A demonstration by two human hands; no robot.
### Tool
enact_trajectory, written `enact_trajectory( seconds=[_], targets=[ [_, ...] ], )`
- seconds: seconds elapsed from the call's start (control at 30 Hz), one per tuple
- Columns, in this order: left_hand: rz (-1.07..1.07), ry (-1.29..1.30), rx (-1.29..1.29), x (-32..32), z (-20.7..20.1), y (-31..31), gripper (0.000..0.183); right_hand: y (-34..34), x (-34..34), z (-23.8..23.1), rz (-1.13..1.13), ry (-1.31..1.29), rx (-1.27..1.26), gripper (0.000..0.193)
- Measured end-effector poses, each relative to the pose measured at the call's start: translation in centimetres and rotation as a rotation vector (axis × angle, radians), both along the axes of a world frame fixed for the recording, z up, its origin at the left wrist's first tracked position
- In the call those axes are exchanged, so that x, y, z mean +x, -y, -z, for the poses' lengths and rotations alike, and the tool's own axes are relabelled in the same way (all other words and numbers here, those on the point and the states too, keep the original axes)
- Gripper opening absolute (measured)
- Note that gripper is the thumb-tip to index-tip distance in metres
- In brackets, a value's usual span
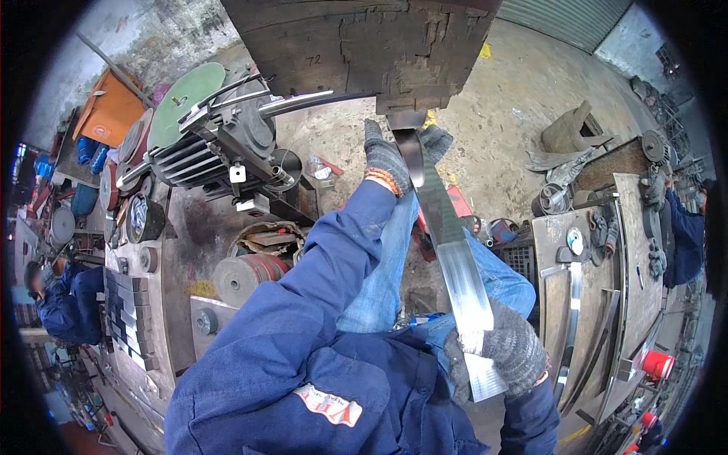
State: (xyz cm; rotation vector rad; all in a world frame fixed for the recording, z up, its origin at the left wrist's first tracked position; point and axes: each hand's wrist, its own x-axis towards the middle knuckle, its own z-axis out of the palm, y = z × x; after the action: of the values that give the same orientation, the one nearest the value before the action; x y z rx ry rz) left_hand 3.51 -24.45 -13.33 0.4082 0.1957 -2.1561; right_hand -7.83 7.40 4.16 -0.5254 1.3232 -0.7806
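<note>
under the wheel housing [364, 45], both gloved hands apparently gripping a steel blade [447, 250], left hand [387, 163], right hand [512, 349]

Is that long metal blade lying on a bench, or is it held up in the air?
Held up. The metal blade is gripped by the left hand and right hand, its far end against the grinder.

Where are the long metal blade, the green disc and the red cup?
Long metal blade [455, 265], head view, on its shiny flat middle.
Green disc [186, 102], head view, on its flat face.
Red cup [657, 365], head view, on its side wall.
</note>
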Motion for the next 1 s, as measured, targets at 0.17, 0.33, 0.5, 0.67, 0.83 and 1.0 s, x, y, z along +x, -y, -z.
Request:
enact_trajectory(
  seconds=[0.17,0.33,0.5,0.67,0.83,1.0],
  targets=[
    [0.027,-0.018,-0.053,0.0,0.1,0.1,0.116,1.5,-0.4,0.6,-0.012,0.038,-0.006,0.072],
    [0.020,-0.017,-0.010,-0.3,0.1,-0.1,0.113,2.4,-0.3,1.5,-0.035,0.016,-0.020,0.071],
    [-0.005,0.001,0.025,-0.3,0.0,-0.1,0.113,3.5,-0.3,1.3,-0.024,0.092,-0.074,0.056],
    [0.009,-0.005,-0.033,-0.3,0.5,0.2,0.111,4.1,-2.1,5.8,-0.454,-0.708,-0.752,0.043],
    [0.007,-0.002,-0.117,0.7,4.4,1.8,0.109,2.7,-1.9,5.4,-0.511,-0.717,-0.673,0.049],
    [0.197,-0.119,-0.032,0.6,4.9,2.1,0.113,-2.6,-0.4,-0.1,0.005,0.235,0.110,0.063]
  ],
)
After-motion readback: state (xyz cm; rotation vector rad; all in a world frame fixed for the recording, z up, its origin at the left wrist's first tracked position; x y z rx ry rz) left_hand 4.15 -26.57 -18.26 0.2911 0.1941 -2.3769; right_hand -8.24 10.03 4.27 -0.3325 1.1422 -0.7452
